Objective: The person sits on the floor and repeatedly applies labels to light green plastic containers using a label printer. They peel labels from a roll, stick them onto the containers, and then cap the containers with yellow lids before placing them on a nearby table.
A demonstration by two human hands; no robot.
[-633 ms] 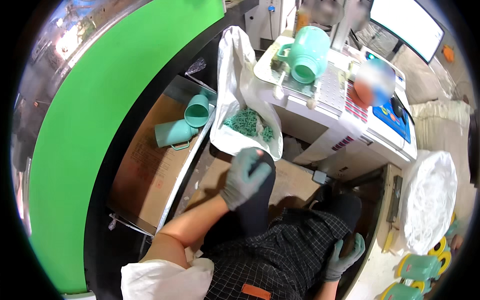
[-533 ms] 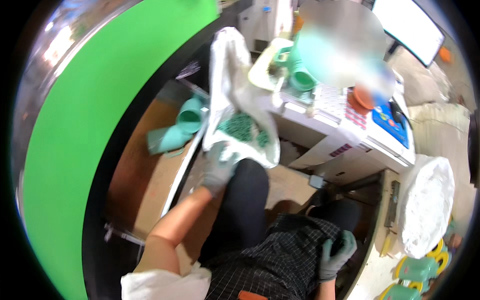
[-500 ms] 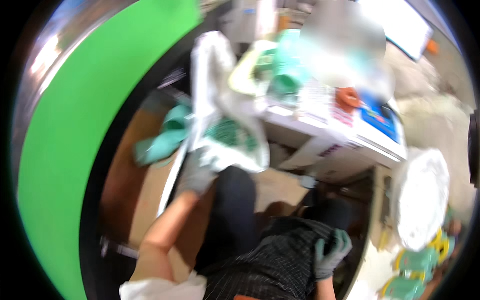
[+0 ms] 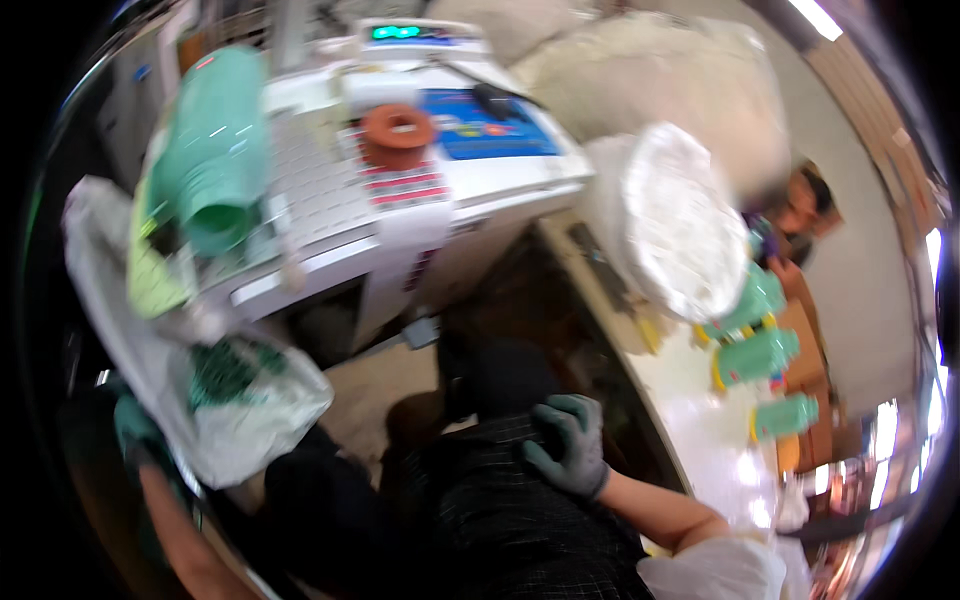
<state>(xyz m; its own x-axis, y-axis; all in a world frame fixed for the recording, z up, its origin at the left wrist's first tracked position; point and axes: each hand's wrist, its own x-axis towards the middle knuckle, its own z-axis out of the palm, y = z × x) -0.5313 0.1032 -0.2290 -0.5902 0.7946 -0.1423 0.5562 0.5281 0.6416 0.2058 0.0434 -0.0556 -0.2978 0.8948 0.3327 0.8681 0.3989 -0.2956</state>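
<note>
My right hand (image 4: pixel 570 447), in a grey and green glove, rests over the dark patterned cloth on my lap. Its fingers are loosely bent, the thumb stands apart, and nothing shows between them. Low at the left edge, my left hand (image 4: pixel 140 428) reaches down beside a white sack (image 4: pixel 285 405); its fingers are dim and blurred, so any hold is hidden. Dark green scraps (image 4: pixel 235 375) lie in the sack's mouth. Above it, a glossy pale-green plastic bottle (image 4: pixel 215 150) lies with its open end toward me.
A white table (image 4: pixel 490 190) holds an orange-brown tape roll (image 4: pixel 397 136), a blue card (image 4: pixel 485 125) and a device with a lit display (image 4: pixel 420 35). On the right, a white-lined sack (image 4: pixel 685 230) stands by a bench (image 4: pixel 700 420) with several green bottles (image 4: pixel 757 357). A co-worker (image 4: pixel 800 210) is beyond.
My view has swung right, bringing the bench and co-worker further in. The box of green pieces on the left has left view. My right hand stays on my lap.
</note>
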